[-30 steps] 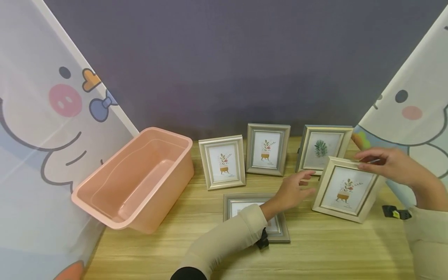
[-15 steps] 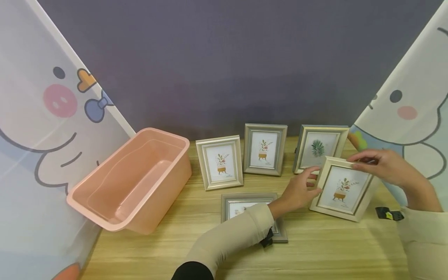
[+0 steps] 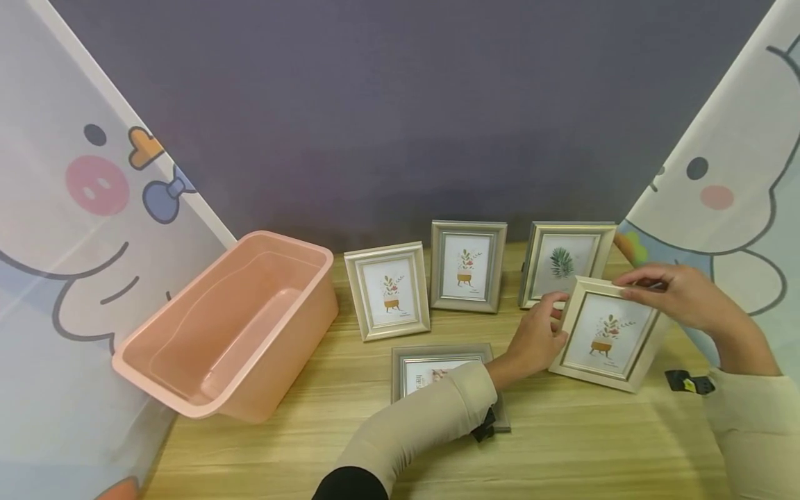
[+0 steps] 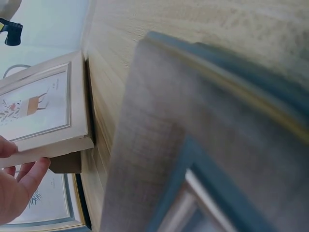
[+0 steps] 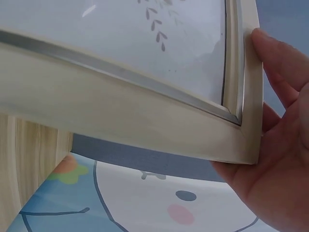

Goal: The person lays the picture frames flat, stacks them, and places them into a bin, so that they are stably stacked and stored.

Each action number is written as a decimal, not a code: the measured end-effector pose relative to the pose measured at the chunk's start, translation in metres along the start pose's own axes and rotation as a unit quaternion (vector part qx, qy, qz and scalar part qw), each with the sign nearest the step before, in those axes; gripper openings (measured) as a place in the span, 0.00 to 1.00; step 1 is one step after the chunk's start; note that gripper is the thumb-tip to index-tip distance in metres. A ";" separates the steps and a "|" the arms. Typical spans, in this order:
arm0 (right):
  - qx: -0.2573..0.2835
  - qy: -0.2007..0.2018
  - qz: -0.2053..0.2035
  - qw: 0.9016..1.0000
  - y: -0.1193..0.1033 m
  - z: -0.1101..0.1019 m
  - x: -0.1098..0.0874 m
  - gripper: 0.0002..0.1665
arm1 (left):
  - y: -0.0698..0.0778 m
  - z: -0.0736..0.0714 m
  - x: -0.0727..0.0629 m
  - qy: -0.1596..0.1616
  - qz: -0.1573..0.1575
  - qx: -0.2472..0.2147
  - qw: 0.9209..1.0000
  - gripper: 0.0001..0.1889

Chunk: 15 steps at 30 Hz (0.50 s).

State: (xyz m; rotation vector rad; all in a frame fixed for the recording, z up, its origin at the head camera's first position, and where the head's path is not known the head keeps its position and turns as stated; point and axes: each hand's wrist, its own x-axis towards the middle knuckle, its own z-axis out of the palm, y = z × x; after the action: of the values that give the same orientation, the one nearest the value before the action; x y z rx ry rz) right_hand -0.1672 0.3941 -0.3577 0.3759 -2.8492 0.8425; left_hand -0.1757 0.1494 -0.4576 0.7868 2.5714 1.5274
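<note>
Head camera shows me the cream frame tilted back on the worktop, in front of the leaf-print frame, the right hand pinching its top corner, the left hand its side edge. Left wrist: I see that edge pinched. Right wrist: I see the corner pinched, cartoon panel beyond.

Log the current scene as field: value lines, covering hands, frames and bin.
Right hand: grips the front cream frame by its top right corner
Left hand: holds that frame's left edge
Standing frames: second cream frame, gray frame, leaf-print frame
Flat frame: partly hidden by left sleeve
Pink bin: left of frames
</note>
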 end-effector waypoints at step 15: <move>-0.023 0.027 -0.001 0.999 -0.016 -0.007 0.001 0.08 | 0.008 -0.010 0.001 0.001 0.002 -0.021 1.000 0.36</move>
State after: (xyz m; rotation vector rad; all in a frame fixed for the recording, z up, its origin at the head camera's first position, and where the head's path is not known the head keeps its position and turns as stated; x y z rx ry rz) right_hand -0.1635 0.3849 -0.3434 0.3457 -2.8112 0.7743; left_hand -0.1767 0.1449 -0.4457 0.7869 2.5325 1.5780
